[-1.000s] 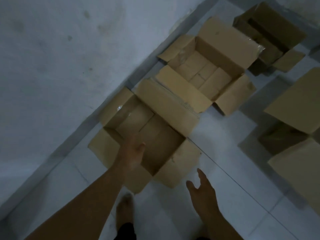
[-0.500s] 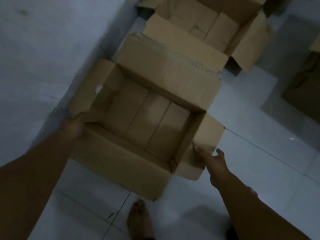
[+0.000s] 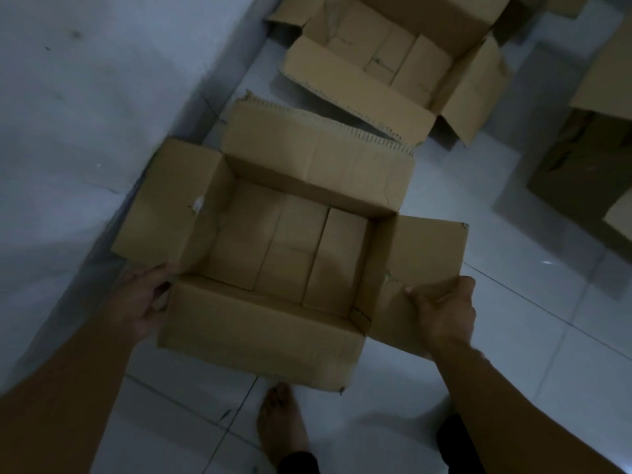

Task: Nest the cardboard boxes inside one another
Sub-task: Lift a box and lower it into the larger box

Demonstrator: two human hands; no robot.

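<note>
An open, empty cardboard box (image 3: 260,340) fills the middle of the head view, all its flaps folded outward. My left hand (image 3: 142,299) grips its left near corner, under the left flap. On the right flap's near edge my right hand (image 3: 444,311) is closed, thumb on top. A second open box (image 3: 355,87) lies just beyond it, also empty, and the two boxes stand apart.
A grey-white wall (image 3: 85,114) runs along the left, close to the held box. More cardboard boxes (image 3: 581,172) stand at the right edge on the white tiled floor (image 3: 513,336). My bare foot (image 3: 280,425) stands just below the box.
Both hands have gone from open above the box to gripping its left corner and right flap. The box now sits nearer and larger in view, apart from the far box.
</note>
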